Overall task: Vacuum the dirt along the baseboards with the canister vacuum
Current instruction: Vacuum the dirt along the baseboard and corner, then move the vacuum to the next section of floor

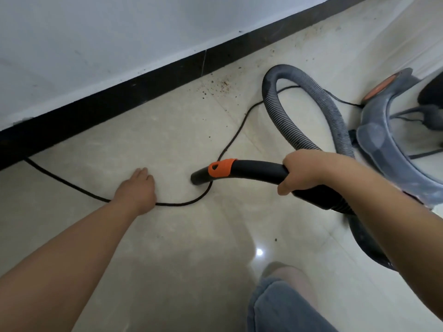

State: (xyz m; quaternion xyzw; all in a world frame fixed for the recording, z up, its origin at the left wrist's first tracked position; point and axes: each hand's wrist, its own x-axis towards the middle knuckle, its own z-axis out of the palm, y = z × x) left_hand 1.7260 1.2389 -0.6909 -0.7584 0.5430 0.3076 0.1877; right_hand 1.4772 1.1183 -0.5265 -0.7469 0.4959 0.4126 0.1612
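My right hand (303, 172) grips the black hose handle (254, 170), which has an orange collar (221, 167) near its open end. That open end points left, just above the floor. A grey ribbed hose (311, 97) loops from the handle back to the grey canister vacuum (393, 130) at the right. My left hand (137, 188) reaches out flat over the tiles, fingers straight, at the black power cord (182, 203). Brown dirt specks (217, 88) lie on the tiles next to the black baseboard (143, 85).
The power cord (236, 133) snakes across the beige tiles from under the baseboard at the left toward the canister. A white wall (96, 44) rises above the baseboard. My knee in blue jeans (282, 305) is at the bottom.
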